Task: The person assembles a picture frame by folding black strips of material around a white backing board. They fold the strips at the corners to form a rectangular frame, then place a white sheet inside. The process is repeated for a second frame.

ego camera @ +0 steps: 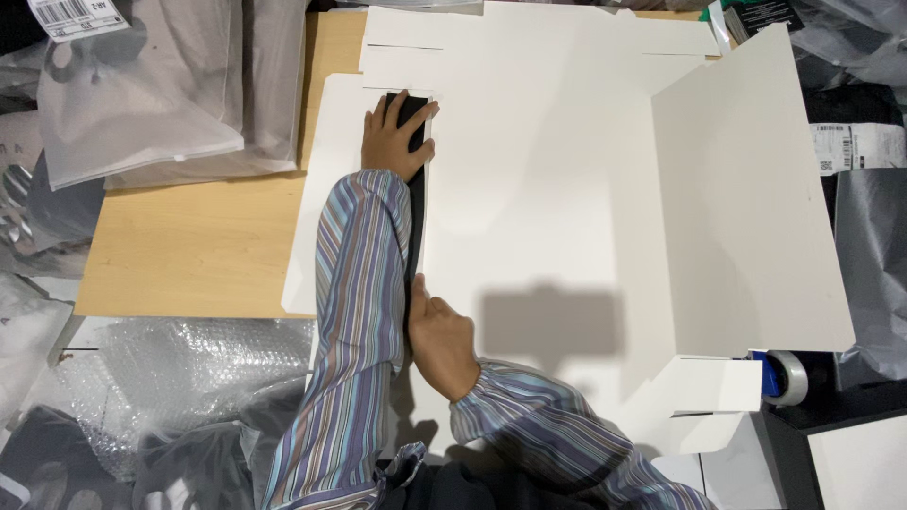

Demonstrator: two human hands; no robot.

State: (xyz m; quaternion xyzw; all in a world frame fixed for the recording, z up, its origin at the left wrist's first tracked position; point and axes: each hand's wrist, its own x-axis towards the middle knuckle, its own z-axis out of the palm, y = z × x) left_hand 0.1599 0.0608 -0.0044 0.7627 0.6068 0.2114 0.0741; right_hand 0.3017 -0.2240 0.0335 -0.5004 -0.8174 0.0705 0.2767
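A large flat sheet of white cardboard (539, 179) — an unfolded box blank with creases and flaps — covers most of a light wooden table (189, 241). Its wide right panel stands tilted up from the surface, while a narrow left flap lies over the table's middle. Along the crease between that flap and the main panel, a thin dark strip (416, 212) shows, running toward the person.

Grey translucent plastic bags (142, 85) are piled at the table's upper left, and bubble wrap (189, 368) lies below the table's near edge. At the lower right, a roll of tape with a blue core (782, 376) sits beside the cardboard.

Both arms wear striped sleeves. The left hand (395, 137) lies flat at the far end of the crease, fingers spread and pressing down, gripping nothing. The right hand (439, 340) rests at the near end, fingers extended along the fold — open, palm down, holding nothing.
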